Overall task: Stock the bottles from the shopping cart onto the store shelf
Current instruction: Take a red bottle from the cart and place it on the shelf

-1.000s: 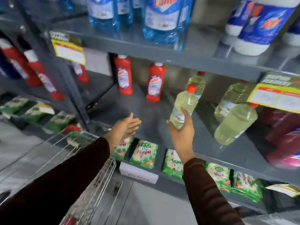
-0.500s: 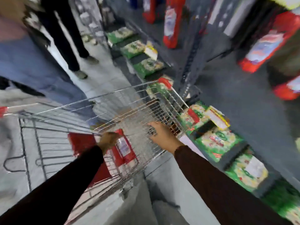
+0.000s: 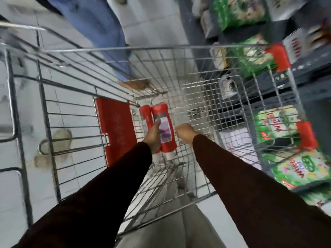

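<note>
I look down into a wire shopping cart [image 3: 125, 49]. Two red bottles with white caps lie side by side in its basket: one with a pale label [image 3: 165, 129] and a second [image 3: 145, 115] just left of it. My left hand [image 3: 153, 138] is wrapped around the labelled red bottle, thumb across the label. My right hand [image 3: 185, 134] is beside that bottle on its right, fingers curled into a fist with nothing visible in them. The view is motion-blurred.
A red plastic seat flap [image 3: 116, 129] lies in the cart to the left of the bottles. The low grey store shelf [image 3: 304, 74] on the right holds green packets [image 3: 279, 126]. A person in blue trousers [image 3: 100, 24] stands beyond the cart's far end.
The view has swung from the shelf down to the cart. My right hand no longer holds the pale yellow bottle. Both hands have reached into the cart, the left closing on a red bottle.
</note>
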